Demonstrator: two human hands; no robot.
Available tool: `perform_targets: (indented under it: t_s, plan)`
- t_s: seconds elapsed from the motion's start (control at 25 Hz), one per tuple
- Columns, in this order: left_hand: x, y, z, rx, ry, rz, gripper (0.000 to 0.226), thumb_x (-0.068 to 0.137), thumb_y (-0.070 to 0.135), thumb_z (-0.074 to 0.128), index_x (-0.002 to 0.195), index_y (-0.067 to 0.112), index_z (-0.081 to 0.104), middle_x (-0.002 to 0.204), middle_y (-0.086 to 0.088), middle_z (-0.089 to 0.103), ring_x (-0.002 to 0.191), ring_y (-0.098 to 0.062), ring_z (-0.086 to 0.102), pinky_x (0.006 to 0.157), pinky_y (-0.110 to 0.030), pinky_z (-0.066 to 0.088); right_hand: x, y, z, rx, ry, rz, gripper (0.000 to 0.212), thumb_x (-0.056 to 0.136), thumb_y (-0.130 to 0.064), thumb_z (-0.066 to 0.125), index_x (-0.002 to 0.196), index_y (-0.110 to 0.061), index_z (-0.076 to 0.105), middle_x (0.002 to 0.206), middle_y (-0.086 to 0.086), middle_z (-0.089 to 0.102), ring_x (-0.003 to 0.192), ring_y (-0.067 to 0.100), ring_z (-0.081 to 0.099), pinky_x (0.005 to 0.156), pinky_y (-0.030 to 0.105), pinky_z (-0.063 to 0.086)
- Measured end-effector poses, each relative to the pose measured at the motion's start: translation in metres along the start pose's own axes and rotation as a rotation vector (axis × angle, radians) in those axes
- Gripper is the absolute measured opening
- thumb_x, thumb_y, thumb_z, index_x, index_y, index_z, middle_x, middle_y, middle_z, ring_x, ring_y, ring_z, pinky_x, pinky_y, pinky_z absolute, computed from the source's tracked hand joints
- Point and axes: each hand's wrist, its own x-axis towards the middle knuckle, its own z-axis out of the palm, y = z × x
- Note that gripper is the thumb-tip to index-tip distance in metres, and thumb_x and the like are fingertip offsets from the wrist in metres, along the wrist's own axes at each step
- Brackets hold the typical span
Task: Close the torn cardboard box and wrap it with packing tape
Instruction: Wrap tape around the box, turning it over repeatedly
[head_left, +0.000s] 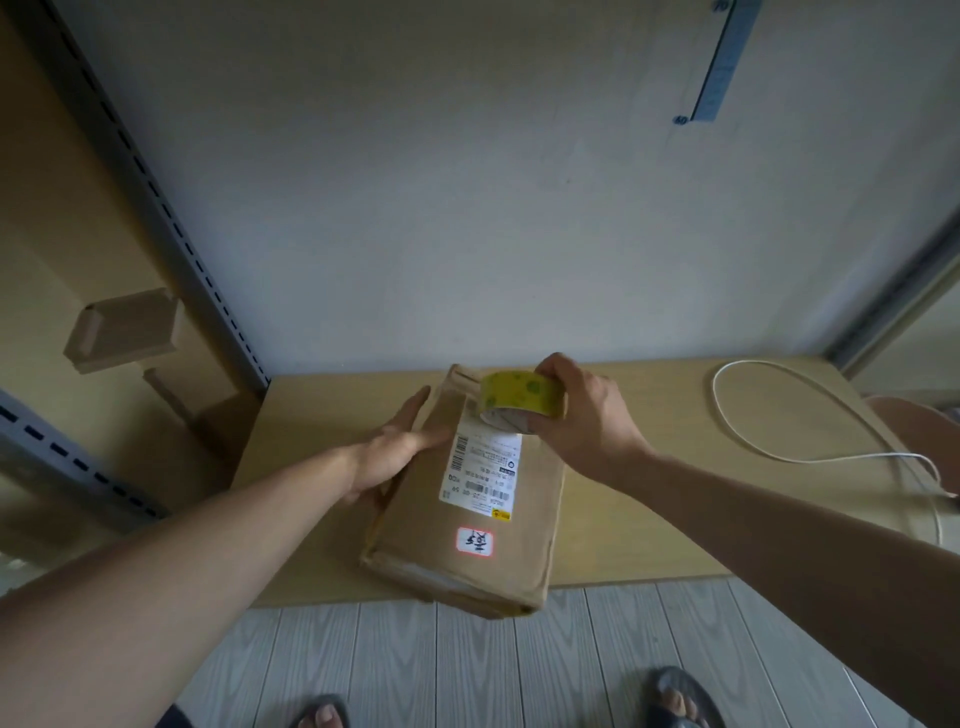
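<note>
Cardboard box (467, 499) lay flat on the wooden table (649, 519), long axis running away from me, label side up. Its near end hung over the table's front edge. That end looked crumpled and ragged, with a pale strip showing along it.

My left hand (395, 452) was flat on the box's left top edge: fingers straight and together, pointing toward the far end, nothing curled round anything. Palm sat at the left side wall, fingertips near the shipping label (480, 467).

My right hand (587, 415) gripped the yellow tape roll (519, 397). Thumb on the near side of the roll, the other fingers wrapped over the far side. Roll was held with its rim facing me, over the box's far half, right at the label's far edge. Couldn't tell if it touched the cardboard or hung just above it. No loose tape end visible.

Red-bordered sticker (474, 541) sat nearer me on the lid, well apart from both hands.

White cable (779, 415) looped across the right part of the table, clear of the box. A small cardboard carton (124, 332) sat off to the left, beside a slotted metal upright (171, 218).
</note>
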Motion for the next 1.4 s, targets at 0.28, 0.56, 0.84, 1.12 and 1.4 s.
perform_targets:
  t_s: [0.28,0.56,0.84,1.12,1.4]
  plan:
    - [0.008,-0.008,0.011,0.349,0.24,0.181,0.058,0.11,0.038,0.031,0.162,0.023,0.009,0.158,-0.003,0.036,0.145,-0.023,0.037,0.112,-0.03,0.03,0.017,-0.014,0.026,-0.02,-0.059,-0.016,0.018,0.087,-0.024,0.064,0.099,-0.016,0.054,0.076,-0.002,0.059,0.065,0.019,0.054,0.054,0.03,0.038]
    - [0.004,-0.007,0.059,0.649,0.337,0.03,0.151,0.048,0.098,0.054,0.154,0.026,-0.025,0.165,-0.011,-0.022,0.152,-0.035,-0.021,0.119,-0.061,0.012,0.03,-0.012,0.038,-0.043,-0.118,0.044,0.019,0.08,-0.02,0.062,0.083,-0.017,0.043,0.062,-0.005,0.048,0.052,0.01,0.044,0.044,0.025,0.028]
    - [0.008,-0.009,0.05,0.633,0.356,0.003,0.167,0.033,0.104,0.053,0.157,0.017,-0.019,0.167,-0.007,-0.005,0.154,-0.029,0.0,0.124,-0.051,0.014,0.037,-0.011,0.027,-0.071,-0.153,0.007,0.023,0.081,-0.027,0.067,0.071,-0.018,0.048,0.06,-0.003,0.05,0.056,0.018,0.046,0.046,0.029,0.035]
    - [0.006,-0.004,0.048,0.609,0.34,-0.003,0.161,0.043,0.094,0.068,0.156,0.015,-0.014,0.161,-0.011,0.011,0.151,-0.03,0.01,0.121,-0.046,0.017,0.032,-0.015,0.01,-0.14,-0.237,-0.012,0.023,0.074,-0.029,0.074,0.082,-0.029,0.052,0.07,-0.004,0.06,0.065,0.023,0.059,0.054,0.033,0.048]
    - [0.001,0.005,0.05,0.655,0.301,-0.046,0.156,0.051,0.088,0.072,0.157,0.022,-0.022,0.162,-0.013,0.006,0.151,-0.035,0.008,0.12,-0.052,0.019,0.019,0.0,-0.021,-0.183,-0.296,-0.037,0.023,0.072,-0.032,0.072,0.088,-0.031,0.056,0.075,-0.007,0.062,0.068,0.018,0.06,0.059,0.034,0.053]
